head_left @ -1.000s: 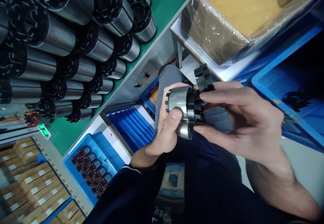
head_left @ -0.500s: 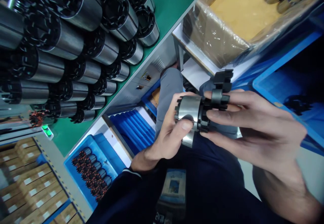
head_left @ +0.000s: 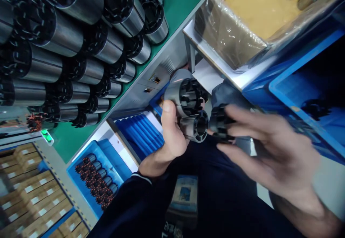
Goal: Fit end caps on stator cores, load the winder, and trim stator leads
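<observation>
My left hand (head_left: pixel 172 135) is wrapped round two metal stator cores. The upper stator core (head_left: pixel 174 91) has a black slotted plastic end piece (head_left: pixel 190 96) on the side toward the right. Below it, the second stator core (head_left: pixel 188 127) shows a bare slotted metal end. In my right hand (head_left: pixel 275 152), blurred by motion, the fingertips grip a black plastic insulator (head_left: pixel 219 123). That insulator is just right of the bare core end; whether they touch is hard to tell.
Rows of stator cores with black ends (head_left: pixel 72 94) stand on the green bench (head_left: pixel 178 1) at left. A blue bin (head_left: pixel 120 159) holds wound stators (head_left: pixel 98 180). At right are a plastic-lined box (head_left: pixel 229 37) and a blue crate (head_left: pixel 280 87) with black parts.
My left hand has turned the two cores so their ends face right. My right hand has drawn away from the upper core, keeping black plastic in its fingers.
</observation>
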`<state>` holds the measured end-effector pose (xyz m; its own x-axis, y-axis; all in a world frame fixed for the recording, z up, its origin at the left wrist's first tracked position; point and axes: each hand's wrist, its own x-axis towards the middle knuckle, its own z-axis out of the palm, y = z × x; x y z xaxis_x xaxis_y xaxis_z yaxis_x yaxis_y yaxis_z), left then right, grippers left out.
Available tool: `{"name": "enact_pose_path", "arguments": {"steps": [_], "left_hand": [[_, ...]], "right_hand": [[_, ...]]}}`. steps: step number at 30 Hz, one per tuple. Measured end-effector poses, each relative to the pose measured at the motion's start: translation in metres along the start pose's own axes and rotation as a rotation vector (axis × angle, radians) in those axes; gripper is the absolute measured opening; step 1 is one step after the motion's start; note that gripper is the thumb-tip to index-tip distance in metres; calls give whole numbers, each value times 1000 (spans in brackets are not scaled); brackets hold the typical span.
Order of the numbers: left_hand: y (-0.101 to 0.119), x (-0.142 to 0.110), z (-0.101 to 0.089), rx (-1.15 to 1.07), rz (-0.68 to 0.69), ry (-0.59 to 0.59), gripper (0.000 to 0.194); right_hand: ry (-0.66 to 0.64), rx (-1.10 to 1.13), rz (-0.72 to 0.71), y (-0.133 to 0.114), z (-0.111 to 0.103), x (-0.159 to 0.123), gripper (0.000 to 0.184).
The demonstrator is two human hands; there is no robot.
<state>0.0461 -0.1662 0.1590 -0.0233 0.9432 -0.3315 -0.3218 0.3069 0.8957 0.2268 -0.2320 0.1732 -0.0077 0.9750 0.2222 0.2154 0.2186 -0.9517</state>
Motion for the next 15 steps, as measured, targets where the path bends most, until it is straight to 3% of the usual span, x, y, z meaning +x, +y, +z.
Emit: {"name": "enact_pose_path", "arguments": {"steps": [3, 8, 11, 15], "left_hand": [[7, 3, 13, 42, 70, 97, 79], [11, 5, 15, -29, 84, 149, 74], [13, 5, 13, -28, 72, 139, 77], [18, 8, 15, -2, 100, 84, 74]], "right_hand": [[-24, 12, -37, 0, 18, 1, 77], [68, 68, -21, 6, 31, 7, 72], [103, -22, -28, 12, 30, 10, 63], [27, 60, -52, 19, 26, 11, 62]]}}
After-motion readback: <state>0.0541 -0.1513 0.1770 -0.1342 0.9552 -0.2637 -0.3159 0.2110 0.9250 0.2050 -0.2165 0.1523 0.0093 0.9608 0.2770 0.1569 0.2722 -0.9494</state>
